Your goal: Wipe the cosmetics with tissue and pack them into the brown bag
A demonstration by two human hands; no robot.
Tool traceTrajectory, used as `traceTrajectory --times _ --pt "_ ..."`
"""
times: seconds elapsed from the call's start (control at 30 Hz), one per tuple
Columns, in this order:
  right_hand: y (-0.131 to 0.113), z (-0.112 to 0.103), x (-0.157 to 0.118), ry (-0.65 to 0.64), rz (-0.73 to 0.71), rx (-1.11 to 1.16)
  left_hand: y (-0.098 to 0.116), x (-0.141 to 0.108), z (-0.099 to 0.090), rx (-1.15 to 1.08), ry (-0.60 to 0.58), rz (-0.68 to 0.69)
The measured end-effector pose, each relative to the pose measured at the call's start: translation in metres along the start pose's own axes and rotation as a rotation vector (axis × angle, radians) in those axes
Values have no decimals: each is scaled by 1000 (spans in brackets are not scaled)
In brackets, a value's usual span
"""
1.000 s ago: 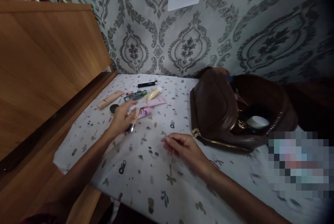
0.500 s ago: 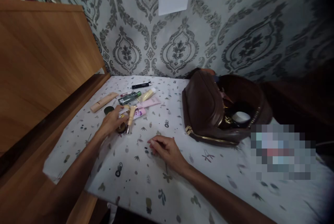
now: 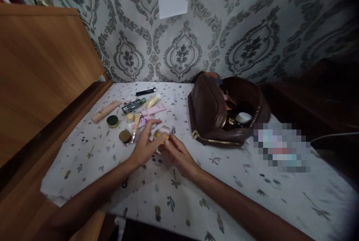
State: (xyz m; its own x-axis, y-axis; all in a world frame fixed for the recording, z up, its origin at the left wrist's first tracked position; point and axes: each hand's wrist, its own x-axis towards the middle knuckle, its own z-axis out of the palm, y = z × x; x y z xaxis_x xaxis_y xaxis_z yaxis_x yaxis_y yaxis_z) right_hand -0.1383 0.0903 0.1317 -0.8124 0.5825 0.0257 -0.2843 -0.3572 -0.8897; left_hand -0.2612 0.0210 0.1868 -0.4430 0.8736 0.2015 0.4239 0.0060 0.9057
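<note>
Close together above the patterned cloth, my left hand and my right hand hold a small yellow jar between them. Something white and crumpled, perhaps a tissue or wipe, is around the jar; my left fingers press on it. The right fingertips grip the jar's near side, and part of it is hidden. Just left of my left hand lie a beige tube, a brown round pot and a pink tube with a purple picture.
Farther left are a dark-lidded jar, a small cream pot, a long beige tube and a green-capped bottle. An unzipped brown bag stands right, beside a blurred-out item. A wooden panel rises at left.
My left hand has left the group of cosmetics and moved right to meet my right hand, bringing the yellow jar and white material. The view has shifted slightly right.
</note>
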Motion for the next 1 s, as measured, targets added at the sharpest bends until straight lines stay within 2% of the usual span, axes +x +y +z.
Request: traceTrajectory --times 0.1,0.2,0.27,0.37,0.43,0.53,0.67,0.83,0.9,1.0 --pt "-1 -4 -6 69 -5 64 -5 -5 19 70 -52 171" --pt "-4 -14 -11 150 -26 26 -14 -7 23 196 -36 419" --pt "-7 -20 -13 175 -72 -107 -20 -7 22 320 -34 659" --pt "-11 -26 -14 173 -170 -393 -25 -7 21 488 -92 1013" --pt "-13 -27 -14 183 -183 -514 -27 -7 22 531 -118 1065" --pt "-11 -27 -14 198 -148 -575 -28 -7 25 466 -131 914" --pt "-5 -26 -15 184 -119 -595 -26 -7 22 238 -162 555" --pt "-1 -23 -17 219 -117 -489 -26 -3 16 -20 -194 174" --pt "-2 -22 -18 253 -100 -425 -27 -2 16 -102 -215 56" --pt "-7 -19 -19 294 -101 -401 -31 -2 19 -155 -246 -35"
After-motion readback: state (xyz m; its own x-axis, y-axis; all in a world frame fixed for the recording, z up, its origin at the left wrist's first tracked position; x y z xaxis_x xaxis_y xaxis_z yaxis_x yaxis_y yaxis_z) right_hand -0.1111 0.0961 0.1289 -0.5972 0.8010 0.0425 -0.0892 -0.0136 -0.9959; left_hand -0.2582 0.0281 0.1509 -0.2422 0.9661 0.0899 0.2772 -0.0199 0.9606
